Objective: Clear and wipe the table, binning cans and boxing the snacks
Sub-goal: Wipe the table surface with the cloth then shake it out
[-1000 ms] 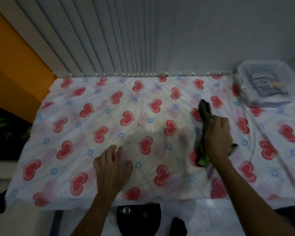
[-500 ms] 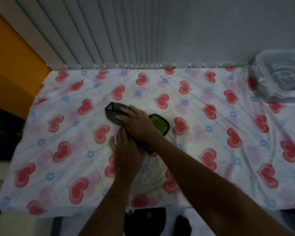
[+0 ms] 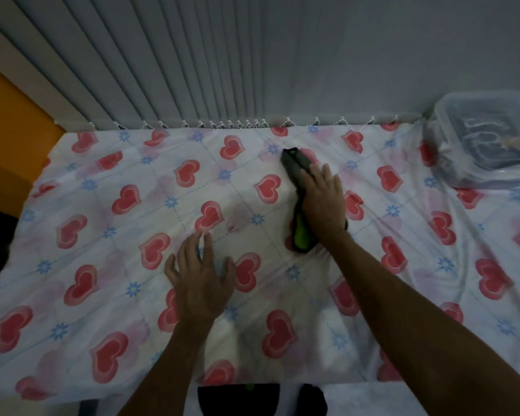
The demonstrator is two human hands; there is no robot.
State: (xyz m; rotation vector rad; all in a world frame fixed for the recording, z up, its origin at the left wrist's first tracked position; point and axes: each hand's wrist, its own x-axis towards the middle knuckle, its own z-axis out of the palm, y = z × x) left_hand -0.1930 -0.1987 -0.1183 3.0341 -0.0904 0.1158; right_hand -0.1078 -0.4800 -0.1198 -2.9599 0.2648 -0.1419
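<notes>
Head view: a dark rag with a green face (image 3: 294,165) is being pressed onto the heart-patterned tablecloth (image 3: 102,205) by the right hand (image 3: 321,202). That hand's fingers are lying straight along the rag, not curling round it. The rag's dark end is poking out toward the rear edge, right of centre, and its green end is showing beside the wrist. The left hand (image 3: 200,277) is being spread flat nearer the front, fingers splayed and gripping nothing, apparently to pin the cloth. The counter itself is being hidden wholly by the tablecloth. No cans or loose snacks are being seen on it. A lidded clear plastic box (image 3: 487,136) is sitting at the rear right corner, well apart from both hands, its contents too blurred to name. Wiping is judged to be the step in hand, late in the task. The chief risk is being posed by the loose tablecloth: it could be dragged and bunched by the rag if the left hand's pressure is eased, and the creases running toward the box could tug it toward the edge. Held only under a flat palm, the rag could also be lost on a fast stroke.
</notes>
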